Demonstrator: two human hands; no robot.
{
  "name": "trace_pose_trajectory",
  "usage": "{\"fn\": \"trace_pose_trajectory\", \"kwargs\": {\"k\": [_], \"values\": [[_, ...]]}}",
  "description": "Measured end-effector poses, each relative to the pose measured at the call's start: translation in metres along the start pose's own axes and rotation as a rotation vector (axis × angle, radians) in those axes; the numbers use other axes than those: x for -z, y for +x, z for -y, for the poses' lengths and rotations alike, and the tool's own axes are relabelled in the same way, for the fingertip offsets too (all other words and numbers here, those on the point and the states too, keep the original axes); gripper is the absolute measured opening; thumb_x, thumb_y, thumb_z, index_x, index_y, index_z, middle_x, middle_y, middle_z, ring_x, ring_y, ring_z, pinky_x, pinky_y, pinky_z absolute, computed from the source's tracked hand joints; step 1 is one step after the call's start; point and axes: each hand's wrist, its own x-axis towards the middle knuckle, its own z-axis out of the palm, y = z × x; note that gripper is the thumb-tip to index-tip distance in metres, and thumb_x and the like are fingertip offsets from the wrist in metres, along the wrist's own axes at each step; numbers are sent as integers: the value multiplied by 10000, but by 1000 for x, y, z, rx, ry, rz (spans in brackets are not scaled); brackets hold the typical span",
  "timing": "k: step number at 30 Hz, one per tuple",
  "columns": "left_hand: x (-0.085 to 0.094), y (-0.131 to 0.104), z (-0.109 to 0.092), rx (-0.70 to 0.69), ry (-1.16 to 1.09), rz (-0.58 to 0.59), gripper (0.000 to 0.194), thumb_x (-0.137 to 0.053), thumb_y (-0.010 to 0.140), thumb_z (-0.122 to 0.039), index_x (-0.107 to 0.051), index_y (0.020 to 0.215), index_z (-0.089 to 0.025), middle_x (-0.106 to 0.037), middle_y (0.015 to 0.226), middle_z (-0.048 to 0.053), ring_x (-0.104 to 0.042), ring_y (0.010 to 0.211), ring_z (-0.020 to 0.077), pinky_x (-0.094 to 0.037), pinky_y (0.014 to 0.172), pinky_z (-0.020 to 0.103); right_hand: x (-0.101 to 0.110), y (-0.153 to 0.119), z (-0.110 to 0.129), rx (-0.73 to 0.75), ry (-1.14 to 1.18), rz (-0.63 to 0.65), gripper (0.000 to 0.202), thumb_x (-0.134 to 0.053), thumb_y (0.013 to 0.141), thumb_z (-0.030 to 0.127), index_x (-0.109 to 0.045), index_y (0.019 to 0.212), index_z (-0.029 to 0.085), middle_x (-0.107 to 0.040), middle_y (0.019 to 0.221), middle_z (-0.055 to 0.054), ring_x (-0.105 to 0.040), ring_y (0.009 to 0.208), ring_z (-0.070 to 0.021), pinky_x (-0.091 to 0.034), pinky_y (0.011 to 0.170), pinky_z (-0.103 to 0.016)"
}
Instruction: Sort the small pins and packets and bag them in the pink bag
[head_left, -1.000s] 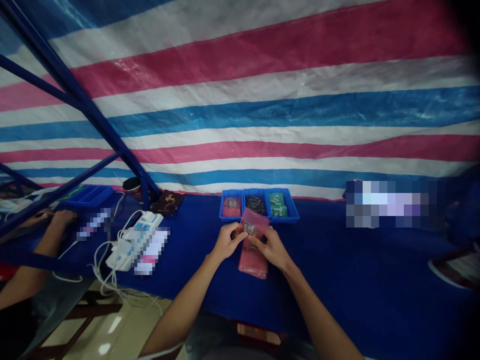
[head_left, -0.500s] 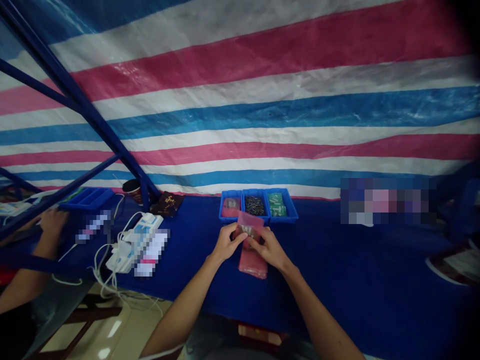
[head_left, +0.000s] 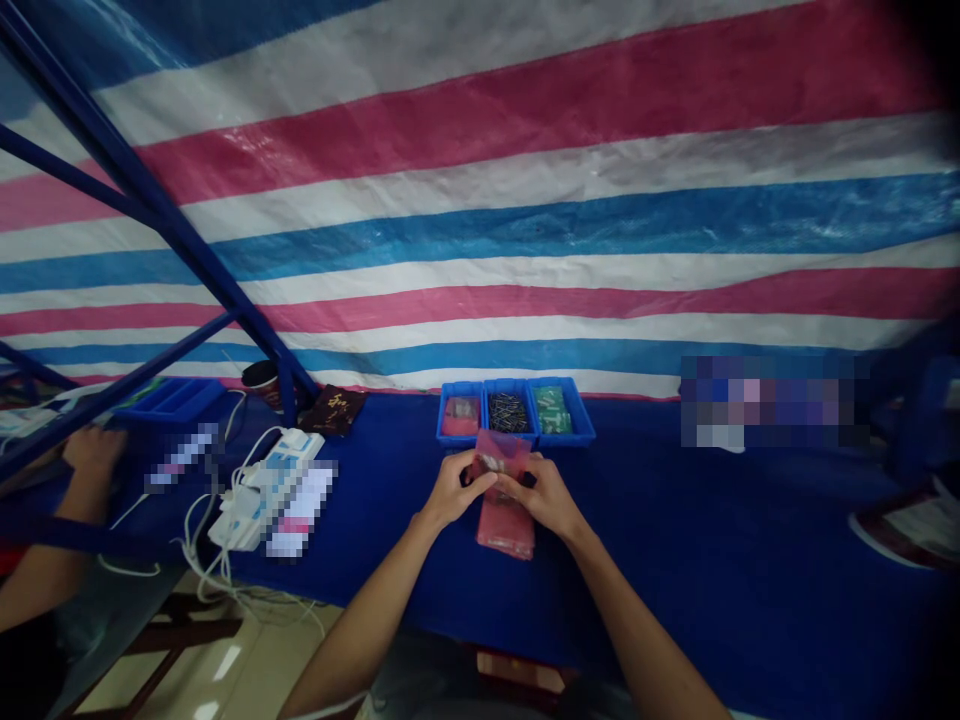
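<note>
Between both hands is a pink translucent bag (head_left: pixel 501 450) with small things inside that I cannot make out. My left hand (head_left: pixel 454 488) pinches its left side, and my right hand (head_left: pixel 546 492) pinches its right side, the thumbs nearly meeting at its lower part. A stack of pink bags (head_left: pixel 505 528) lies on the table just below the hands. Behind them stand three joined blue bins: the left bin (head_left: pixel 460 436) holds pink bags, the middle one dark screws (head_left: pixel 508 411), the right one green-and-white packets (head_left: pixel 553 410).
On the blue table (head_left: pixel 390 460), a white power strip (head_left: pixel 262 495) with tangled cables lies at left, near a dark brown packet (head_left: pixel 335 409) and a cup (head_left: pixel 261 380). Another person's hand (head_left: pixel 94 455) is at far left. A blue metal frame (head_left: pixel 202 265) slants nearby.
Both thumbs have moved closer together over the pink bag, and the bag's top has shifted slightly down. The other person's hand has moved a little left.
</note>
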Motion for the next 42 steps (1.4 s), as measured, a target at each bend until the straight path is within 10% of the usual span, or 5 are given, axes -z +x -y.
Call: {"fn": "trace_pose_trajectory", "kwargs": {"k": [22, 29, 42], "values": [[2, 1, 3, 28, -21, -62, 426, -704, 808, -521, -681, 908, -108, -642, 786, 42, -524, 693, 164, -395, 652, 251, -1, -1, -6, 30, -92, -29, 236, -586, 934, 398, -736, 852, 236, -740, 1000, -60, -639, 973, -271, -413, 881, -381], [2, 2, 7, 24, 59, -73, 446, -550, 934, -467, -485, 629, -148, -442, 607, -26, -403, 595, 112, -306, 601, 238, -4, 0, -4, 4, -105, -43, 271, -653, 886, 456, -726, 812, 206, -745, 864, -45, -646, 828, -239, -443, 798, -331], [-1, 1, 7, -2, 1, -35, 404, -536, 939, -478, -578, 740, -129, -503, 669, 1, -427, 628, 126, -327, 621, 245, -6, -2, -7, -4, 11, 2, 398, -575, 932, 467, -679, 663, 192, -676, 626, -12, -562, 582, -169, -402, 609, -271]]}}
